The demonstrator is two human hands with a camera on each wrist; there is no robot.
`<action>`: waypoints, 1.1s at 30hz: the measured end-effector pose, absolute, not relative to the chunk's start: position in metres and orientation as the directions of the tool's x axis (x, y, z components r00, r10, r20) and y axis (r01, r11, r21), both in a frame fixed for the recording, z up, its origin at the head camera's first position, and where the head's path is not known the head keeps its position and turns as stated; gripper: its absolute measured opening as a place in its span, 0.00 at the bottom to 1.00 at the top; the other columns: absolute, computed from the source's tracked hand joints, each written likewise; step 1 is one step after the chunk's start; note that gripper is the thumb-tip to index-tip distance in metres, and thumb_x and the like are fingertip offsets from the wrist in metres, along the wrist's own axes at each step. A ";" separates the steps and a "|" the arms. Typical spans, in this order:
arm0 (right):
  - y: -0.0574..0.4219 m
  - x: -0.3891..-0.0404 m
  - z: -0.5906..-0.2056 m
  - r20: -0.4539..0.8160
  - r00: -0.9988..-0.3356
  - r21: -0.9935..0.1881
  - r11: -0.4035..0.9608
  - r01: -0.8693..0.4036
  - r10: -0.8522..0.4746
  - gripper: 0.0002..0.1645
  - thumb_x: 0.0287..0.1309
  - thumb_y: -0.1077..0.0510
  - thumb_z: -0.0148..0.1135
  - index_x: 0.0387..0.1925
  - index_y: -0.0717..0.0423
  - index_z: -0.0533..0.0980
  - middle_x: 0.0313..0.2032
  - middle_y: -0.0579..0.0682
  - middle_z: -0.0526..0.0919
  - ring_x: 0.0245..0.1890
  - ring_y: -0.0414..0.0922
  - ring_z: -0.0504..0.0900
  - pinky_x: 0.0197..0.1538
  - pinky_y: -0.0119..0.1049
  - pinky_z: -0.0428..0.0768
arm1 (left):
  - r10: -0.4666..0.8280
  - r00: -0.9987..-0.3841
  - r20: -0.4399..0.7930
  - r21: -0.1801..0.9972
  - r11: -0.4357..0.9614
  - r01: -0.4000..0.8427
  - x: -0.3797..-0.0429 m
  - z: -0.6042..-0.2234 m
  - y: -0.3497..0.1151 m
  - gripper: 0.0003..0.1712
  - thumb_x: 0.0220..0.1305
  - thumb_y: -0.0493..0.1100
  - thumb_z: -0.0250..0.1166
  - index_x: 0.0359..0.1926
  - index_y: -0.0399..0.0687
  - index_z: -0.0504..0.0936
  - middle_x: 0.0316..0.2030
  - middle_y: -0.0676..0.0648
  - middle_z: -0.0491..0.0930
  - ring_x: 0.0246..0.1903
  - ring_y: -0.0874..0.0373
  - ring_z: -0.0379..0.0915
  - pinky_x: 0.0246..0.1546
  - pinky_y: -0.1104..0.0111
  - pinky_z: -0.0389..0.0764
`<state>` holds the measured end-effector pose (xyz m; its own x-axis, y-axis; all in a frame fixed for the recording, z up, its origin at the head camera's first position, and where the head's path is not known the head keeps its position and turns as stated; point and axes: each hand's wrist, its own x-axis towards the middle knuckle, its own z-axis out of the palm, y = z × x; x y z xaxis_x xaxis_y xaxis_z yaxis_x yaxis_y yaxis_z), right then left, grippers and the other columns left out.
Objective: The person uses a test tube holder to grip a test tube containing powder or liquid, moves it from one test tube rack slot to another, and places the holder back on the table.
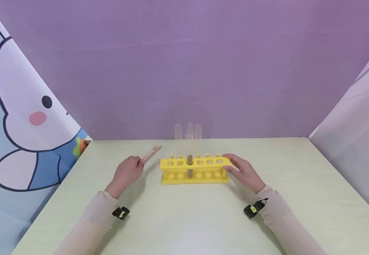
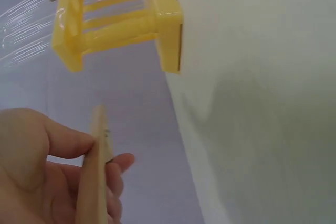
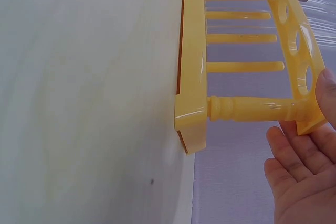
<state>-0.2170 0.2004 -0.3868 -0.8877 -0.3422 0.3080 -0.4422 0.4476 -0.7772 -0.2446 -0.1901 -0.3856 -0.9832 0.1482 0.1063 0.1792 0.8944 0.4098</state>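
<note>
A yellow test tube rack point(image 1: 194, 180) stands upright on the table. One clear test tube point(image 1: 189, 173) with grey-brown contents sits in its third hole from the left. Behind it, several empty test tubes point(image 1: 198, 131) stand upside down on the back pegs. My left hand point(image 1: 128, 173) pinches a wooden test tube clamp point(image 1: 151, 154) between thumb and fingers, left of the rack and apart from it. The clamp point(image 2: 92, 187) points away from the palm in the left wrist view. With the thumb in front and fingers behind, my right hand point(image 1: 244, 173) grips the rack's right end.
The pale table point(image 1: 197, 219) ends at a purple backdrop point(image 1: 191, 71) just behind the rack. A cartoon-printed cloth point(image 1: 28, 106) hangs along the left side, and another pale cloth point(image 1: 359, 127) along the right. Each wrist wears a small black camera point(image 1: 121, 213).
</note>
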 end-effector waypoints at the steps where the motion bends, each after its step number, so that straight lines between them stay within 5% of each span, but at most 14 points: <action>1: 0.200 -0.217 -0.387 0.309 -0.887 -0.776 0.448 -0.444 -0.343 0.23 0.60 0.68 0.58 0.56 0.73 0.68 0.57 0.69 0.71 0.62 0.63 0.65 0.62 0.55 0.62 | 0.151 -0.984 0.092 0.403 0.898 0.176 -0.245 -0.387 -0.190 0.14 0.67 0.41 0.52 0.35 0.35 0.78 0.21 0.46 0.69 0.17 0.55 0.62 0.18 0.66 0.64; 12: 0.199 -0.217 -0.384 0.308 -0.888 -0.781 0.441 -0.441 -0.341 0.23 0.60 0.68 0.58 0.56 0.73 0.67 0.57 0.69 0.71 0.63 0.63 0.64 0.63 0.55 0.62 | 0.136 -0.989 -0.054 0.364 0.925 0.107 -0.245 -0.404 -0.186 0.13 0.65 0.41 0.55 0.25 0.41 0.74 0.17 0.48 0.68 0.17 0.57 0.63 0.18 0.68 0.65; 23: 0.198 -0.217 -0.384 0.309 -0.889 -0.771 0.459 -0.442 -0.337 0.23 0.60 0.68 0.58 0.56 0.73 0.68 0.57 0.68 0.71 0.63 0.62 0.65 0.62 0.54 0.63 | 0.150 -0.987 -0.055 0.356 0.927 0.121 -0.240 -0.404 -0.182 0.13 0.63 0.41 0.59 0.21 0.42 0.74 0.16 0.49 0.68 0.16 0.58 0.63 0.18 0.69 0.65; 33: 0.200 -0.217 -0.386 0.311 -0.886 -0.769 0.457 -0.447 -0.343 0.23 0.60 0.68 0.58 0.56 0.73 0.68 0.57 0.69 0.71 0.62 0.63 0.65 0.62 0.55 0.63 | 0.176 -0.979 -0.100 0.305 0.942 0.138 -0.240 -0.407 -0.179 0.07 0.62 0.40 0.61 0.30 0.40 0.78 0.22 0.48 0.74 0.21 0.57 0.68 0.22 0.68 0.70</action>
<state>-0.2168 0.1996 -0.3861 -0.8863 -0.3430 0.3111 -0.4467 0.4568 -0.7693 -0.2396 -0.1787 -0.4069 -0.9793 0.1756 -0.1002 0.1378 0.9424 0.3049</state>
